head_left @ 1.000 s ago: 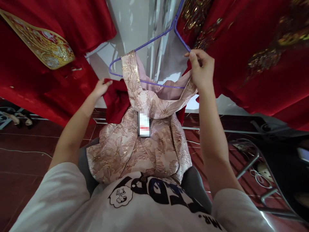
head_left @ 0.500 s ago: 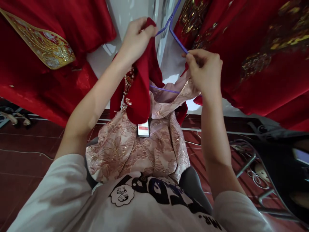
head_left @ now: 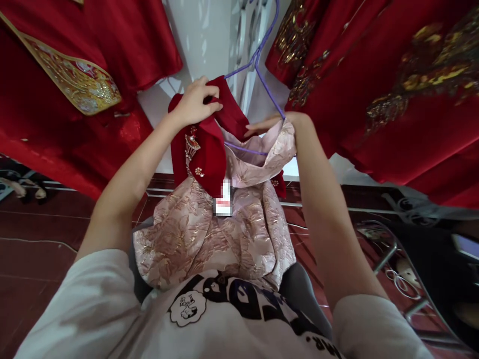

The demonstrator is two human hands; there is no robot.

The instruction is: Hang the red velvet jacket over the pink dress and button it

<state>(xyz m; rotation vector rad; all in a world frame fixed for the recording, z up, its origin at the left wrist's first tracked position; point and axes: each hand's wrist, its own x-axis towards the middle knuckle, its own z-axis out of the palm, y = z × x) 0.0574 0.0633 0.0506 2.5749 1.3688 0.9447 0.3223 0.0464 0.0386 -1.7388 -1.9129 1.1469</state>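
Observation:
A red jacket (head_left: 211, 154) with gold beaded trim hangs on a purple hanger (head_left: 271, 94), together with a pink brocade dress (head_left: 220, 244). At the jacket's shoulder on the left, my left hand (head_left: 196, 102) has its thumb and fingers curled around the red cloth. My right hand (head_left: 277, 123) reaches behind the dress's pink shoulder at the hanger's other arm. Its fingers stretch out toward the red cloth at the back, and part of the hand is hidden by the pink fabric. A white tag (head_left: 223, 205) lies on the dress front.
Red embroidered garments hang on the left (head_left: 93, 75) and right (head_left: 359, 114). A white metal rack post (head_left: 247, 89) stands behind the hanger. At the lower right are a black chair (head_left: 430, 259) and a white cable (head_left: 402, 284); shoes (head_left: 26, 189) lie at the left.
Both hands have moved lower. The red cloth on the left now lies over the hanger's arm. My right hand has left its pinch at the hanger and slid behind the pink shoulder, fingers extended.

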